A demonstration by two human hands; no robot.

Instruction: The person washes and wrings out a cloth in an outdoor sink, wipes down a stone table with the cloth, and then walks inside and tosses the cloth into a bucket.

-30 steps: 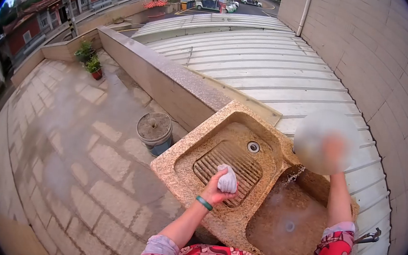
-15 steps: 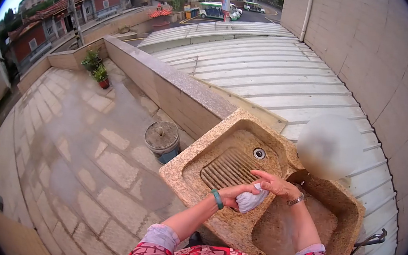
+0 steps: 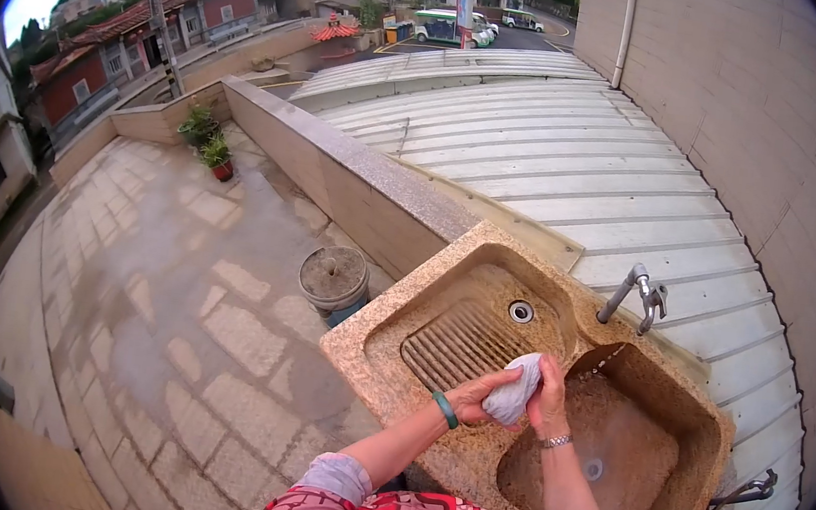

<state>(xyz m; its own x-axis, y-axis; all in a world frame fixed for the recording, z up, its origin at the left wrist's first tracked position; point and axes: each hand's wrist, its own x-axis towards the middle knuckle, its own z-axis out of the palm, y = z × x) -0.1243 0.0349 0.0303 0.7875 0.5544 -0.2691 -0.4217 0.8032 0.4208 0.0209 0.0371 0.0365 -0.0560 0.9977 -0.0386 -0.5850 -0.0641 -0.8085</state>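
Observation:
A bunched white cloth point(image 3: 511, 393) is squeezed between my two hands, above the ridge between the sink's two basins. My left hand point(image 3: 474, 396), with a green bangle on its wrist, has its fingers wrapped round the near left side of the cloth. From the right, my right hand point(image 3: 548, 400) presses against the cloth, a metal watch band at its wrist. Below and left of the cloth is the ribbed washboard point(image 3: 458, 346) of the speckled stone sink point(image 3: 357, 350). Shallow water lies in the right basin point(image 3: 634, 437).
A metal tap point(image 3: 637, 293) rises behind the right basin, with a thin trickle near it. Left of the sink, a bucket point(image 3: 333, 277) stands on wet paving by a low wall point(image 3: 338, 161). Potted plants point(image 3: 207, 144) sit farther off. Corrugated roofing point(image 3: 503, 130) lies beyond.
My right hand has turned from lying over the cloth with fingers extended to gripping its right side. The cloth now stands more upright. The tap, blurred out before, shows clearly.

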